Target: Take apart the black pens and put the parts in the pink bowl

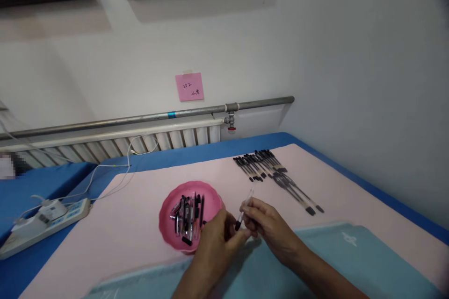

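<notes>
My right hand pinches a clear pen barrel with a black lower end, tilted with its clear end up. My left hand is closed around the black end, thumb and fingers bent; part of its grip is hidden. Just left of it stands a pink scalloped bowl holding loose clear and black pen parts. Beyond my right hand lies a row of pens with black ends, side by side. A few more pens lie closer, at a slant.
A pale pink sheet covers the blue table surface. Light blue cloth lies at the near edge. On the left are a power strip with plugs and white cables. A radiator and pipe run along the wall.
</notes>
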Action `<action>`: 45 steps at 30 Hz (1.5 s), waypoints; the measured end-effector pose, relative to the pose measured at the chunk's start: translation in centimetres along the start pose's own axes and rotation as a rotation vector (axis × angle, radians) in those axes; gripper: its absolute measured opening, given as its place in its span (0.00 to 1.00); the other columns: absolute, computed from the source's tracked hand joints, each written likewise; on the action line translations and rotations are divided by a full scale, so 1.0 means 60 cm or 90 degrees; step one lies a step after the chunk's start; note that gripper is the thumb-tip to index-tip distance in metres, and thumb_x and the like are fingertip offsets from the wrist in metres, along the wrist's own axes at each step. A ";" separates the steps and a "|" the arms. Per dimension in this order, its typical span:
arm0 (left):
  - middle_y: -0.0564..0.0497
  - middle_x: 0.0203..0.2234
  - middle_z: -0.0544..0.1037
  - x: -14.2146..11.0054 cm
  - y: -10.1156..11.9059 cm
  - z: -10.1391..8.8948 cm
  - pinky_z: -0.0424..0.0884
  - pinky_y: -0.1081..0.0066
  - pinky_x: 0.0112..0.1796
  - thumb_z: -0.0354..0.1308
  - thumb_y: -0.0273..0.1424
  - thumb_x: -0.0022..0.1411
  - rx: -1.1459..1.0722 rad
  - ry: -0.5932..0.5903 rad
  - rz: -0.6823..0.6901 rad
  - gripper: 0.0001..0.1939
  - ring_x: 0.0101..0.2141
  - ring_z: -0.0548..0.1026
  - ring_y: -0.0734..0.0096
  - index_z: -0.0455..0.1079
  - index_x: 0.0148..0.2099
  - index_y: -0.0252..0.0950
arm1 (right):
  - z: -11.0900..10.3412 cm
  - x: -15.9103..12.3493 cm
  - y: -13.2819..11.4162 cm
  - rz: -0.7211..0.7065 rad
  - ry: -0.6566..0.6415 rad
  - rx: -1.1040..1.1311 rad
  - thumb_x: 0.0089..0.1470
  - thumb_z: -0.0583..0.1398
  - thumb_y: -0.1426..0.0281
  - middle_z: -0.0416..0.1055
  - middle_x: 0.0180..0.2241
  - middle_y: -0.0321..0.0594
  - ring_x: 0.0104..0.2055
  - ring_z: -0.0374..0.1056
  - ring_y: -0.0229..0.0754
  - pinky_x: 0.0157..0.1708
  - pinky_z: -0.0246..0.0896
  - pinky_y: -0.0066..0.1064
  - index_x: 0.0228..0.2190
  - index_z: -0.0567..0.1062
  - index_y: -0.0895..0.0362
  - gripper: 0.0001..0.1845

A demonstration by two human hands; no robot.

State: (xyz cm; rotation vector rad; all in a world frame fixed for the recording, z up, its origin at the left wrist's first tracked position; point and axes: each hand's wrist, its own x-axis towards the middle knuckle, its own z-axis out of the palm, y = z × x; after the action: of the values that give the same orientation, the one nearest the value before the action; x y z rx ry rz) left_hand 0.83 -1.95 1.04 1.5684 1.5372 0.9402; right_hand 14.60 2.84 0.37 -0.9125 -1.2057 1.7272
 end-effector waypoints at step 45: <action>0.58 0.16 0.66 0.017 -0.036 0.014 0.58 0.77 0.19 0.56 0.46 0.50 -0.377 -0.056 -0.138 0.18 0.16 0.63 0.79 0.62 0.27 0.35 | 0.014 -0.017 0.007 -0.066 -0.165 -0.319 0.50 0.57 0.66 0.69 0.20 0.33 0.23 0.64 0.35 0.25 0.57 0.25 0.23 0.68 0.57 0.08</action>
State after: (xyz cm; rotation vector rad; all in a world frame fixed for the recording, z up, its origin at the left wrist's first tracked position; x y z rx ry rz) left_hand 0.59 -0.90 -1.22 0.9883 1.1884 1.0613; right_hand 14.19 1.51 0.28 -0.9049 -1.8787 1.5156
